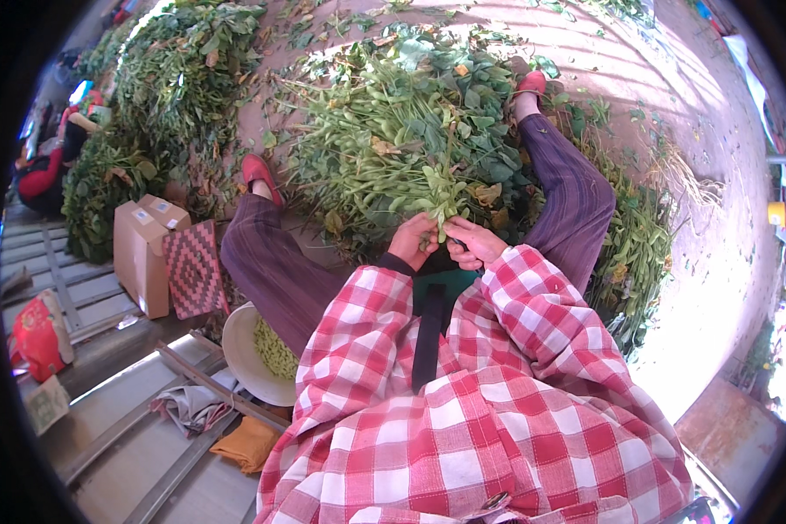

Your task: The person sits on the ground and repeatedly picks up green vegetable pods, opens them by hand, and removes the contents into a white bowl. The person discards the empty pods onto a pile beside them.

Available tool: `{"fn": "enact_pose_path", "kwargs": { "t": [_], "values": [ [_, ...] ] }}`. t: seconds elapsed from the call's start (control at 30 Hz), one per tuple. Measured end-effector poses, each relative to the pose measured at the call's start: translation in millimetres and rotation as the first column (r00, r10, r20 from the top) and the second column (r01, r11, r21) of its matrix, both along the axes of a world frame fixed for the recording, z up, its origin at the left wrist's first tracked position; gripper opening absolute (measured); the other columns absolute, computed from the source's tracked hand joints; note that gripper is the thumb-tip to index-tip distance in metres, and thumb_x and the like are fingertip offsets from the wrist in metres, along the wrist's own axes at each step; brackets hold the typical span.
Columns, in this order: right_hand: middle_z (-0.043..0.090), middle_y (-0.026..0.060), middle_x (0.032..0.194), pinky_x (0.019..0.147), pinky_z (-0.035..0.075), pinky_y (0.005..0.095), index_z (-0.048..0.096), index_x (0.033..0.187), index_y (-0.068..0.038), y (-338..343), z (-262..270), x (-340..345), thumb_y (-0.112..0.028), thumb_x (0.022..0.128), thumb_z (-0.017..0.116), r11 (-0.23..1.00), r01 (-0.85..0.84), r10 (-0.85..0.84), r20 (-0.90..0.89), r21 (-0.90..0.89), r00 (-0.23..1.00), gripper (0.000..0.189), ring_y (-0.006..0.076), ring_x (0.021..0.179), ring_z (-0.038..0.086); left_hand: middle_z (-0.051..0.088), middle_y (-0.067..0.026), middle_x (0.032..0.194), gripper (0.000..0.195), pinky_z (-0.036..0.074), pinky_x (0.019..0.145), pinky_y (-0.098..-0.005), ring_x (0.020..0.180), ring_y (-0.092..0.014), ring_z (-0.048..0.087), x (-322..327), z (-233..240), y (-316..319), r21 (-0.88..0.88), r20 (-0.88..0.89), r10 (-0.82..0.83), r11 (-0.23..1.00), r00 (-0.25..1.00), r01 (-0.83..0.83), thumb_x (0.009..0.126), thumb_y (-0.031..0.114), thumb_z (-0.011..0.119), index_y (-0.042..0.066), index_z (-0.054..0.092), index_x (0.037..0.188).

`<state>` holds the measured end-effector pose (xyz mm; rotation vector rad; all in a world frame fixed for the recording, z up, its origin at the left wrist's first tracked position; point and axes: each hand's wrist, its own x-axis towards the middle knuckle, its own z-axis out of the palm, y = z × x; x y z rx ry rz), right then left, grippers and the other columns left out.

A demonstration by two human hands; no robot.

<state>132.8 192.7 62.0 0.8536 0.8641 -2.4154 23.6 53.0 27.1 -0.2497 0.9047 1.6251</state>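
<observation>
My left hand (pixel 414 243) pinches the base of a bunch of green soybean pods (pixel 442 187) on a stalk. A few loose pods show in its curled fingers. Right beside it, my right hand (pixel 478 245) is closed around a small dark object, perhaps a tool handle, mostly hidden by the fingers. Its fingertips meet the same pod bunch. Beyond both hands lies a large heap of pod-laden soybean plants (pixel 360 150) on the ground between my legs. Below my wrists, part of a teal thing (pixel 449 283) shows; its shape is hidden.
A pale bucket (pixel 239 354) with shelled green beans (pixel 272 350) stands by my left leg. Nearby are a cardboard box (pixel 137 255), a woven mat (pixel 193 268) and an orange cloth (pixel 247 445). More plants (pixel 183 85) lie far left and right (pixel 635 255). Another person (pixel 42 173) sits at left.
</observation>
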Motion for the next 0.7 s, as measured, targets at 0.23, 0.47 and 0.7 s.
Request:
{"fn": "enact_pose_path", "kwargs": {
  "t": [0.23,0.47,0.7],
  "values": [
    [0.044,-0.0025,0.063,0.032,0.021,0.0205,0.052,0.097,-0.014,-6,2,1,-0.023,0.095,0.05,0.992,0.1,-0.1,-0.007,0.073,0.995,0.009,0.0041,0.038,0.031,0.056,0.0038,0.077,0.009,0.034,0.048,-0.0184,0.063,-0.005,0.049,-4,-3,2,-0.078,-0.174,-0.083,0.995,0.981,0.07,0.09,0.017,0.058,0.009,0.058,0.092],
    [0.047,-0.0017,0.066,0.033,0.023,0.0198,0.051,0.094,-0.009,-9,6,-1,-0.025,0.095,0.05,0.97,0.215,-0.212,-0.038,0.116,0.976,0.016,0.0044,0.037,0.03,0.06,-0.0011,0.082,0.01,0.036,0.052,-0.0181,0.065,-0.006,0.052,-2,2,5,0.026,-0.139,-0.042,0.999,0.989,0.046,0.091,0.012,0.053,0.004,0.058,0.095],
    [0.06,0.002,0.068,0.036,0.027,0.0207,0.056,0.096,-0.006,-25,23,-1,-0.02,0.092,0.056,0.835,0.277,-0.219,-0.175,0.475,0.96,0.015,0.0038,0.043,0.039,0.06,-0.0055,0.081,0.013,0.038,0.053,-0.0193,0.063,-0.011,0.054,-4,3,6,0.053,-0.111,-0.023,0.998,0.994,0.029,0.091,0.008,0.049,0.0,0.056,0.1]
  ]
}}
